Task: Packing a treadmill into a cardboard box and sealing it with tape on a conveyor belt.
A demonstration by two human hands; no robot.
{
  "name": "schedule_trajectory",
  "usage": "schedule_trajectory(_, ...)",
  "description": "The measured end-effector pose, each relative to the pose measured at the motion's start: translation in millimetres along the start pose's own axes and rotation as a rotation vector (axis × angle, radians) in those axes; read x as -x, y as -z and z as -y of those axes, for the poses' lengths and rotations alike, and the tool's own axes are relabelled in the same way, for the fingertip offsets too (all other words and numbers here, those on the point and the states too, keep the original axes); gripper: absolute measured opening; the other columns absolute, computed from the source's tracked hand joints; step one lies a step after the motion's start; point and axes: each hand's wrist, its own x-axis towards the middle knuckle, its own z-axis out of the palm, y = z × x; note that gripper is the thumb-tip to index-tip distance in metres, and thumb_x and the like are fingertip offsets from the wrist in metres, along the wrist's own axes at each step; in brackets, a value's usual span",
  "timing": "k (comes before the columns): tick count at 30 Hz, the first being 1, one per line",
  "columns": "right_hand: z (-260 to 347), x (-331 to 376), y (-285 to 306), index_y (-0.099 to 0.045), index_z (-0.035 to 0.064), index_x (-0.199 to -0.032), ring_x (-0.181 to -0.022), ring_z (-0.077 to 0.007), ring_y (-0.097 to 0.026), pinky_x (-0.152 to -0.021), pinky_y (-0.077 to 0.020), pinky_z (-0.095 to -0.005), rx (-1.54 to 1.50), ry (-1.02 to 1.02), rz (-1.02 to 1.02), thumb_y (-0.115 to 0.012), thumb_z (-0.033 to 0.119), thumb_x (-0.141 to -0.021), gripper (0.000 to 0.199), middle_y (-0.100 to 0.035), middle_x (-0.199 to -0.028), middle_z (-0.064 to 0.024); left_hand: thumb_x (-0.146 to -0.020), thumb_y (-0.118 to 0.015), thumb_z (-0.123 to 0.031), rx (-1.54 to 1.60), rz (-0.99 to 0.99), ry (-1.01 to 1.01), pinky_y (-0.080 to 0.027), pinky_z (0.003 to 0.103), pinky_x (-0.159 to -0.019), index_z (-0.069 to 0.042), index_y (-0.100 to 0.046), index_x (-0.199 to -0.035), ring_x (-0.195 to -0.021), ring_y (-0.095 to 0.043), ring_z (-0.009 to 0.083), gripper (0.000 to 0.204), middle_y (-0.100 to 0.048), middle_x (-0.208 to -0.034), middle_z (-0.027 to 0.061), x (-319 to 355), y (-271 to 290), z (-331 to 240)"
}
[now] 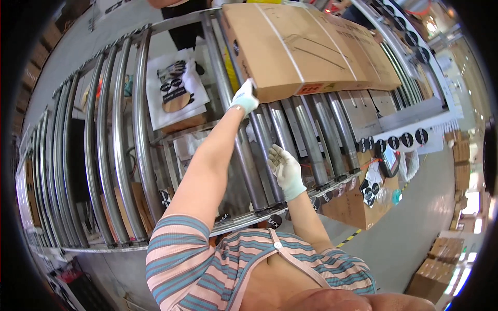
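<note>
A long, flat brown cardboard box (280, 46) with pale straps lies across the far part of the roller conveyor (248, 176). My left hand (244, 98), in a white glove, is closed against the box's near left corner; part of its fingers is hidden there. My right hand (284, 168), also gloved in white, hovers above the rollers nearer to me. Its fingers are apart and nothing is in it. A gap separates it from the box.
To the left, a white sheet with a pair of dark gloves (174, 72) rests on a box between the rollers. Another person (184, 26) stands at the far side. A handheld device (389, 161) and an open carton (358, 205) are at the right. Stacked cartons (436, 262) stand further right.
</note>
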Motion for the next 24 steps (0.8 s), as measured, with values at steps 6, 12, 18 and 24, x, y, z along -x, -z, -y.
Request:
schedule_trajectory(6, 15, 50, 37, -0.055, -0.0005, -0.126, -0.096, -0.0175, -0.060, -0.088, -0.0489, -0.0333, 0.103, 0.120, -0.086, -0.052, 0.024, -0.095, 0.039, -0.062, -0.115, -0.0112, -0.082, -0.057, -0.012, -0.133, -0.296, -0.275, -0.038, 0.040, -0.107, -0.002, -0.054, -0.126, -0.124, -0.049, 0.0388, 0.045, -0.054, -0.131, 0.0240, 147, -19, 84)
schedule_trajectory(12, 8, 76, 65, -0.059, 0.0028, -0.121, -0.087, -0.0138, -0.061, -0.082, -0.0505, -0.0309, 0.101, 0.033, -0.061, -0.052, 0.023, -0.095, 0.033, -0.065, -0.106, -0.0083, -0.080, -0.057, -0.007, -0.306, -0.433, 0.136, -0.044, 0.041, -0.098, 0.000, -0.063, -0.106, -0.108, -0.058, 0.0355, 0.027, -0.063, -0.113, 0.0210, 343, 28, 168)
schedule_trajectory(18, 14, 85, 39, -0.060, 0.0035, -0.119, -0.086, -0.0138, -0.061, -0.080, -0.0507, -0.0305, 0.121, 0.033, 0.042, -0.052, 0.023, -0.095, 0.032, -0.065, -0.105, -0.0073, -0.080, -0.059, -0.008, -0.346, -0.521, 0.369, -0.045, 0.039, -0.095, 0.001, -0.062, -0.107, -0.105, -0.059, 0.0342, 0.029, -0.062, -0.112, 0.0203, 354, 72, 169)
schedule_trajectory(24, 17, 103, 26, -0.062, 0.0022, -0.118, -0.089, -0.0127, -0.060, -0.082, -0.0499, -0.0293, 0.192, 0.080, 0.180, -0.051, 0.023, -0.096, 0.032, -0.065, -0.105, -0.0070, -0.079, -0.065, -0.011, -0.298, -0.354, -0.011, -0.035, 0.039, -0.108, 0.007, -0.048, -0.130, -0.124, -0.047, 0.0384, 0.057, -0.050, -0.132, 0.0262, 236, 131, 150)
